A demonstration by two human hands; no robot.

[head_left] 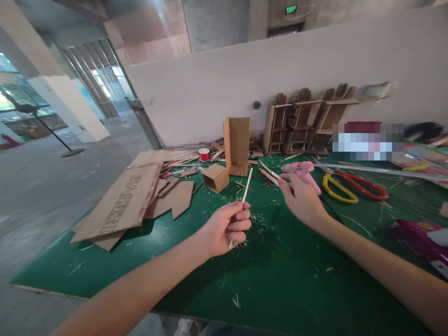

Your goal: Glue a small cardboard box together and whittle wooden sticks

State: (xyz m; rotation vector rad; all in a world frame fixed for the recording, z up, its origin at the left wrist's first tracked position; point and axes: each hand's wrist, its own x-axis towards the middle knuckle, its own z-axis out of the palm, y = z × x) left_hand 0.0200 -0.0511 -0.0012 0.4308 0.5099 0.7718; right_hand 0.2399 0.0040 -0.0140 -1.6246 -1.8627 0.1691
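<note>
My left hand (229,228) is curled closed round a thin wooden stick (248,183), which I hold above the middle of the green table (266,284), its top tilted a little to the right. My right hand (301,198) is half-closed, fingertips at the near end of some thin strips (269,177) — I cannot tell whether I have hold of them. Just beyond it lies a pink glue gun (309,175), with scissors (350,200) with yellow and red handles to its right. On the far side, a folded cardboard piece (238,144) stands upright beside a small cardboard box (216,178); flat cardboard (119,196) lies on the left, and a red spool (204,155) sits behind the box.
</note>
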